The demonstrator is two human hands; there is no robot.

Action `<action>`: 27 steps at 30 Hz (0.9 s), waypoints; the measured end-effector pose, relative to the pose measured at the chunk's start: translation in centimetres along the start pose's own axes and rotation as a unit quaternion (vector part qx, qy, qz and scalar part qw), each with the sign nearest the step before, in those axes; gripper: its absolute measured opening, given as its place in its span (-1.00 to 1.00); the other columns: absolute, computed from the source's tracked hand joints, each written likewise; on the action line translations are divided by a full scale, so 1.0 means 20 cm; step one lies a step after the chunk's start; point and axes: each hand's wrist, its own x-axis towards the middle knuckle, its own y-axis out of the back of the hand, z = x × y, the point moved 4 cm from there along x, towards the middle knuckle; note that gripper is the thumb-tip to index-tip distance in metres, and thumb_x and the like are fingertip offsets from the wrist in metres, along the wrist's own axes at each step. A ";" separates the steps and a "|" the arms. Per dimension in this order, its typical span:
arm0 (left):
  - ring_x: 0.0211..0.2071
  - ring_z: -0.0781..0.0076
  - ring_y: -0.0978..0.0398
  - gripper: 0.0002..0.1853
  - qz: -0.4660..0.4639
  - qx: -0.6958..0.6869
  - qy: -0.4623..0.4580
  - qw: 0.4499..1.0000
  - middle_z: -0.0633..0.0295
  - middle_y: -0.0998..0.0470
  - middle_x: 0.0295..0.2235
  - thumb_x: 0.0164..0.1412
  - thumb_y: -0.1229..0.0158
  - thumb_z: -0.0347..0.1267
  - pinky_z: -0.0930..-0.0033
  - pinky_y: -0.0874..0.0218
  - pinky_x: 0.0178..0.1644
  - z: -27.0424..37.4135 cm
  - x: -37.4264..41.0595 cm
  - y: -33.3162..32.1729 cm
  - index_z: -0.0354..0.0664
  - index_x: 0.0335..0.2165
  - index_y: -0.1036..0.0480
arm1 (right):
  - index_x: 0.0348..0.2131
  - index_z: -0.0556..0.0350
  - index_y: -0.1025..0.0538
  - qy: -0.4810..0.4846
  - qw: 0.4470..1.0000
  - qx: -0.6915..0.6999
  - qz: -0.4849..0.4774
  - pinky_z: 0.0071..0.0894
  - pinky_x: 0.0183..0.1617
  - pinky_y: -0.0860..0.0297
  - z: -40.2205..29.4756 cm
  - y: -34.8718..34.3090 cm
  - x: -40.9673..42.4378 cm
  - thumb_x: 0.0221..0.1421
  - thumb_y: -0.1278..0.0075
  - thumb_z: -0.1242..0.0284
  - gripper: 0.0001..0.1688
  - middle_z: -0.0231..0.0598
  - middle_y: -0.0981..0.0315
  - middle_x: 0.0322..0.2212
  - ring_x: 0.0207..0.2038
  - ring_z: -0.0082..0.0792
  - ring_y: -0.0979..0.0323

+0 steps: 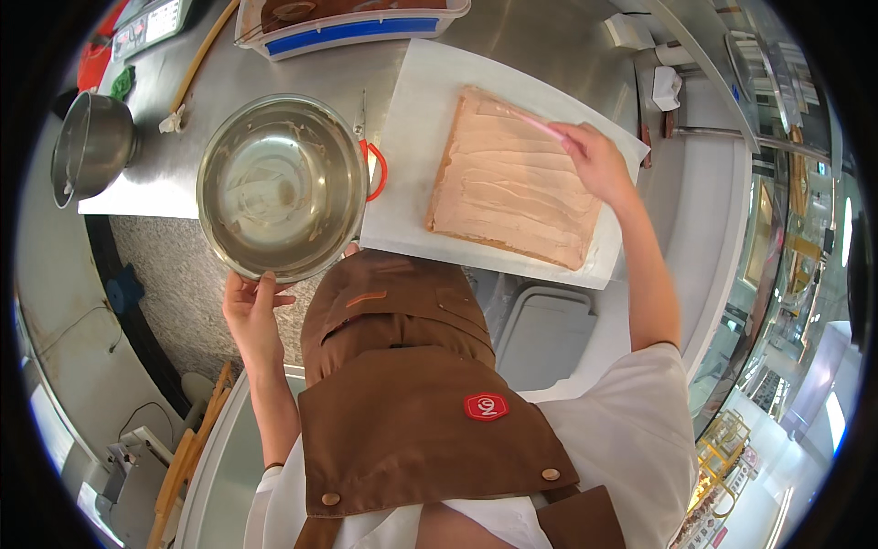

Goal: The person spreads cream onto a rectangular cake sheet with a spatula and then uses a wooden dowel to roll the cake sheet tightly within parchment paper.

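Note:
My left hand (255, 309) grips the near rim of a large stainless steel mixing bowl (230, 161), fingers and thumb at its edge. Smears of light brown cream cling to the bowl's inside. In my right hand (595, 163) is a thin pink-handled spatula (545, 127), its far end over the top edge of a square sheet cake (514, 189). Light brown cream with ridges across it covers the cake. Beneath the cake lies white baking paper (405, 144). Scissors with red handles (381, 173) lie between bowl and paper, partly hidden by the bowl.
A plastic tub with a blue front (353, 36) stands at the back of the steel table (542, 34). Leftward are a wooden stick (200, 58), a scale (152, 29) and a smaller steel bowl (103, 147). A knife (645, 141) lies by the right wall. Below is a grey-lidded bin (549, 336).

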 end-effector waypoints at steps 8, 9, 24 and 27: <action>-0.41 0.50 -0.54 -0.86 0.003 -0.017 0.002 1.000 0.25 -0.52 -0.38 0.23 -0.07 -0.53 0.55 -0.36 -0.47 -0.03 0.01 0.03 -0.31 -0.21 -0.42 | 0.03 -0.03 -0.48 -0.019 0.992 0.098 0.074 -0.44 -0.23 -0.32 -0.05 -0.30 -0.46 0.11 0.03 0.66 -0.52 -0.20 -0.37 -0.35 -0.34 -0.30 -0.38; -0.41 0.50 -0.54 -0.86 0.002 -0.016 0.002 1.000 0.25 -0.53 -0.38 0.23 -0.07 -0.53 0.56 -0.36 -0.47 -0.02 0.01 0.03 -0.31 -0.21 -0.42 | 0.04 -0.02 -0.47 -0.034 0.987 0.139 0.072 -0.45 -0.23 -0.32 -0.05 -0.32 -0.51 0.12 0.04 0.67 -0.52 -0.21 -0.38 -0.34 -0.34 -0.33 -0.38; -0.41 0.51 -0.53 -0.81 -0.040 0.007 -0.013 0.999 0.24 -0.54 -0.34 0.23 -0.06 -0.53 0.55 -0.35 -0.44 0.00 0.07 0.05 -0.29 -0.16 -0.43 | 0.06 0.03 -0.46 -0.109 0.973 0.126 0.158 -0.38 -0.30 -0.34 -0.39 -0.61 -0.65 0.16 0.06 0.62 -0.54 -0.14 -0.33 -0.38 -0.41 -0.25 -0.37; -0.41 0.51 -0.53 -0.81 -0.046 0.005 -0.012 0.999 0.23 -0.53 -0.34 0.23 -0.04 -0.55 0.53 -0.37 -0.46 0.02 0.08 0.04 -0.31 -0.16 -0.42 | 0.04 0.08 -0.47 -0.130 0.966 0.171 0.143 -0.43 -0.33 -0.32 -0.50 -0.52 -0.78 0.17 0.06 0.62 -0.57 -0.17 -0.33 -0.40 -0.44 -0.33 -0.34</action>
